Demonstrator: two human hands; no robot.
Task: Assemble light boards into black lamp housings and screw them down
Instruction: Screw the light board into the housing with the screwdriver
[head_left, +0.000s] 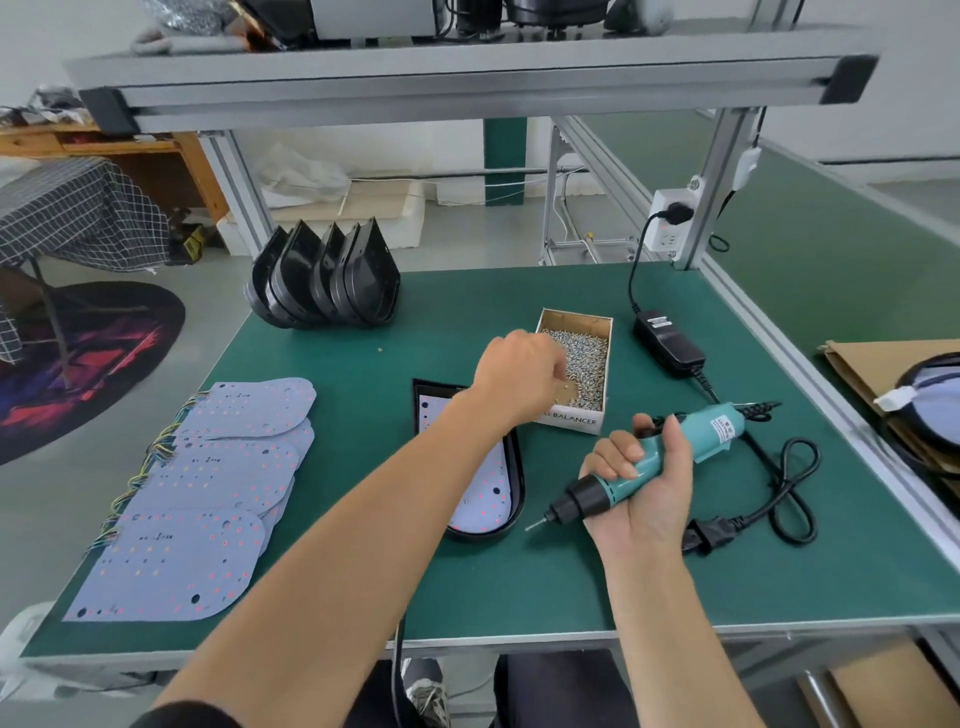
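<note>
The light board (480, 499) is lying seated in a black lamp housing (514, 512) at frame centre on the tabletop (363, 332). Screws (589, 358) are being reached for by the left hand (517, 371), its grip state unclear; the screwdriver (644, 462) is being held ready in the right hand's (649, 488) closed grip.

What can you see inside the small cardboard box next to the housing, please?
The cardboard box holds a heap of small silver screws. The left hand reaches in, covering its near left corner; whether the fingers hold a screw cannot be seen.
</note>
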